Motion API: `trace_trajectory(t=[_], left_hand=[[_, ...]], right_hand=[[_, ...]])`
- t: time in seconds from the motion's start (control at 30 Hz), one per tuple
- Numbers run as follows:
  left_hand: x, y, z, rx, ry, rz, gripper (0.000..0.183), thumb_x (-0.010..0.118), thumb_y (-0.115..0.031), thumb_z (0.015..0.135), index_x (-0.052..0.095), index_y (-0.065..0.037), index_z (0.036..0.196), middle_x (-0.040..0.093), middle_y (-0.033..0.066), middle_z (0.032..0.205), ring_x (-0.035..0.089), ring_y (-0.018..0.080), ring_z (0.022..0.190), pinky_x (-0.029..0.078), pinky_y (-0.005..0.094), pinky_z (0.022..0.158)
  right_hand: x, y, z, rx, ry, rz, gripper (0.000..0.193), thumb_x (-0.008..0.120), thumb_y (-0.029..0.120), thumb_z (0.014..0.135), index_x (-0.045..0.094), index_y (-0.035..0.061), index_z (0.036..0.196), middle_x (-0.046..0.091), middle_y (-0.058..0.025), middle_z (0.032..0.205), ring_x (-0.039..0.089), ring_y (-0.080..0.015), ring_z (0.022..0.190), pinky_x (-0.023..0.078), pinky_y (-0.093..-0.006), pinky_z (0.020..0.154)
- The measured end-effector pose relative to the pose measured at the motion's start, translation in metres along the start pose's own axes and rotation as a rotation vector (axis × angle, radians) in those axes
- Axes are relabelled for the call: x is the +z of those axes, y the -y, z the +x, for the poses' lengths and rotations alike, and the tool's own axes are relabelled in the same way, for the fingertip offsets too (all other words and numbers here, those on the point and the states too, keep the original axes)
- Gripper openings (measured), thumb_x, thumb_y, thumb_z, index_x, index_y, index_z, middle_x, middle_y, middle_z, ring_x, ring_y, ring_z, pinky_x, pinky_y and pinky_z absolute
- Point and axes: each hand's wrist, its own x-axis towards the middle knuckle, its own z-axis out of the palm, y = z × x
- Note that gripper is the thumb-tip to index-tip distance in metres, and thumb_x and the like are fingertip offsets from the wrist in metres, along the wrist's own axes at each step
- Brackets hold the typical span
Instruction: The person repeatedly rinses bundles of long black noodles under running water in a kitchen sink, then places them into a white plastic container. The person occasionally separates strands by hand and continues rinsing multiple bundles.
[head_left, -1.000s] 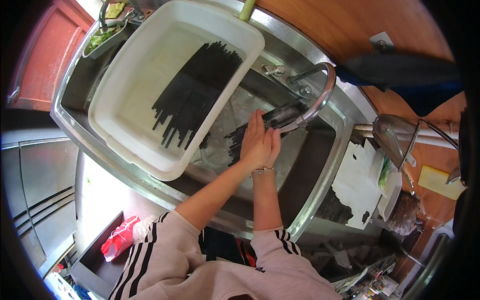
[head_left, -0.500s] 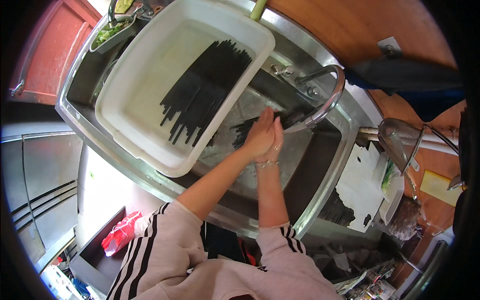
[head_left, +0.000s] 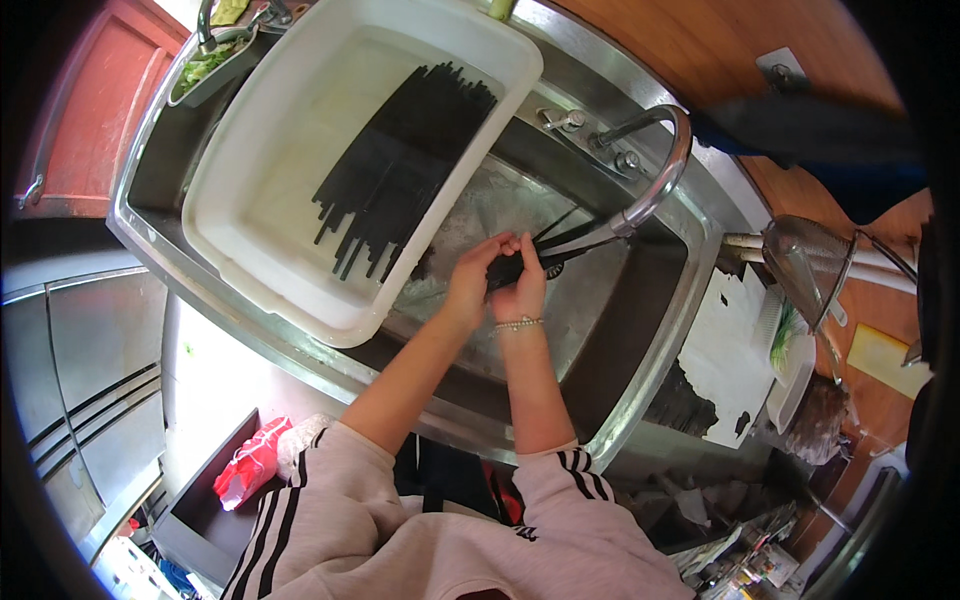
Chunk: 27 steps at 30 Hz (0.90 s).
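Observation:
Both my hands cup a bundle of black chopsticks [head_left: 506, 268] over the right sink basin [head_left: 590, 330], close to the curved metal faucet [head_left: 668, 185]. My left hand [head_left: 474, 278] curls round the bundle from the left. My right hand [head_left: 523, 292], with a bracelet at the wrist, wraps it from the right. A few sticks poke out past the fingers and fan toward the faucet's mouth; the rest are hidden by my hands. To the left, a white tub [head_left: 352, 328] of cloudy water holds a wide layer of black chopsticks lying side by side.
The tub sits across the left side of the steel sink. A small bin of green scraps [head_left: 212, 70] stands at its far left corner. A mesh strainer [head_left: 800, 255] and a yellow block [head_left: 888, 360] lie on the right. Below left is a drawer with a red bag [head_left: 252, 465].
My hands have moved slightly left and toward me, and the palms, pressed together before, now part more around the bundle. The view has shifted a little.

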Motion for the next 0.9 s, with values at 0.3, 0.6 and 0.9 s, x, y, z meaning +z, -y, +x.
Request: trace_trajectory(t=[0.3, 0.6, 0.9], left_hand=[[0.006, -0.016, 0.009, 0.949, 0.402, 1.723, 0.08, 0.067, 0.003, 0.063, 0.046, -0.024, 0.135, 0.035, 0.0093, 0.145, 0.036, 0.033, 0.131, 0.03, 0.0464, 0.108], [0.028, -0.014, 0.033, 0.631, 0.351, 1.835, 0.035, 0.071, -0.034, 0.07, 0.061, -0.011, 0.094, 0.059, 0.0071, 0.096, 0.06, 0.0287, 0.091, 0.045, 0.0405, 0.086], [0.068, 0.003, 0.019, 0.769, -0.203, 1.438, 0.049, 0.053, -0.047, 0.086, 0.055, -0.018, 0.126, 0.048, 0.018, 0.127, 0.049, 0.0377, 0.108, 0.043, 0.0476, 0.087]], right_hand=[[-0.016, 0.076, -0.05, 0.51, 0.057, -0.52, 0.024, 0.06, 0.009, 0.085, 0.051, 0.0021, 0.106, 0.052, -0.0057, 0.074, 0.046, -0.0119, 0.056, 0.04, -0.0263, 0.053], [-0.03, 0.132, -0.016, 0.786, 0.376, -0.15, 0.048, 0.045, 0.038, 0.093, 0.052, -0.0037, 0.115, 0.059, -0.0121, 0.083, 0.05, -0.0147, 0.05, 0.042, -0.0277, 0.046], [0.002, 0.044, 0.018, 0.244, 0.525, 0.113, 0.06, 0.036, 0.05, 0.092, 0.04, 0.0098, 0.137, 0.044, -0.0087, 0.137, 0.042, -0.024, 0.124, 0.031, -0.0439, 0.104]])
